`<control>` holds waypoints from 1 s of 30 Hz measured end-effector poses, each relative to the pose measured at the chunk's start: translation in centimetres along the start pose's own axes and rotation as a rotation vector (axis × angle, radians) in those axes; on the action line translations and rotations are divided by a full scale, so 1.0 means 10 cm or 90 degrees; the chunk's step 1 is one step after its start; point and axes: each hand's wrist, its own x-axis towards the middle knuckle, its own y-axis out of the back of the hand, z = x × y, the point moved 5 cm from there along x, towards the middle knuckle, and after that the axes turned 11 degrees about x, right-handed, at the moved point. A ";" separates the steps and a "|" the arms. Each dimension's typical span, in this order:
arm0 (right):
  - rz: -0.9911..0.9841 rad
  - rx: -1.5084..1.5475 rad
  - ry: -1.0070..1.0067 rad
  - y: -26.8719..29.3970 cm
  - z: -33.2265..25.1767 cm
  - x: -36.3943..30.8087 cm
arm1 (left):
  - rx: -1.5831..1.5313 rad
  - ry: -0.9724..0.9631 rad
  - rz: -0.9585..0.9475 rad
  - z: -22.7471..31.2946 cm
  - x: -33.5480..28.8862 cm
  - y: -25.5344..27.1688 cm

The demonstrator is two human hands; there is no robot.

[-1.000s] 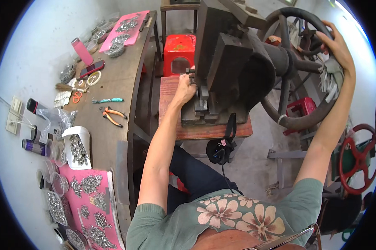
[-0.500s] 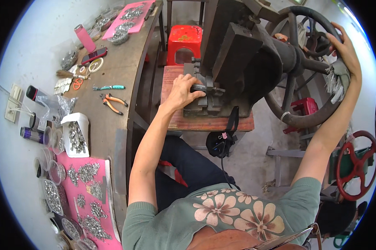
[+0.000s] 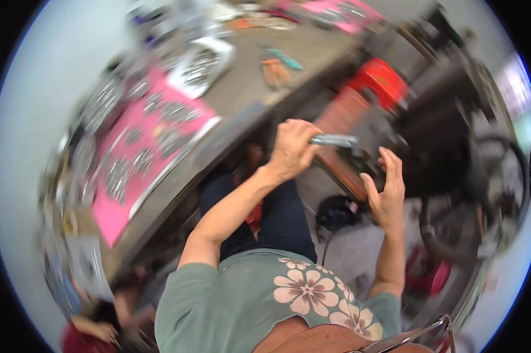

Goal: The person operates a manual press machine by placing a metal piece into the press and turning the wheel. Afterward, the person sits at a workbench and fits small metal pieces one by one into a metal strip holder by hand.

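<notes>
My left hand [image 3: 294,150] is closed around one end of a long, grey metal tool [image 3: 336,140]. The tool points right, away from the hand, and motion blur hides its exact kind. My right hand [image 3: 388,188] is raised near the tool's free end, thumb and fingers apart, holding nothing. Beyond both hands stands a dark, heavy hand press [image 3: 433,141]. Its large handwheel [image 3: 433,238] is at the right, with neither hand on it.
The workbench [image 3: 242,109] on the left carries a pink sheet [image 3: 109,226] with heaps of small metal parts, a white tub [image 3: 223,59] of parts and orange-handled pliers [image 3: 275,73]. A red stool [image 3: 378,82] stands behind. Another person's hand [image 3: 103,332] shows at lower left.
The view has swung round. My right hand has left the handwheel and come beside the left one. My left hand has drawn back from the press with the metal tool.
</notes>
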 end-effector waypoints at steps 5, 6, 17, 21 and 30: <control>-0.178 0.203 0.021 -1.42 -0.24 0.28 | 0.159 0.137 0.112 -0.21 -0.82 0.99; -0.186 0.226 0.059 -1.67 -0.26 0.29 | 0.193 0.169 0.125 -0.25 -1.01 1.14; -0.403 0.310 0.247 -3.31 -1.14 0.29 | 0.360 0.321 0.199 -0.70 -2.35 2.29; -0.369 0.260 0.292 -3.56 -1.19 0.33 | 0.353 0.334 0.173 -0.98 -2.44 2.36; -0.316 0.333 0.409 -3.77 -1.26 0.38 | 0.356 0.381 0.106 -1.23 -2.39 2.41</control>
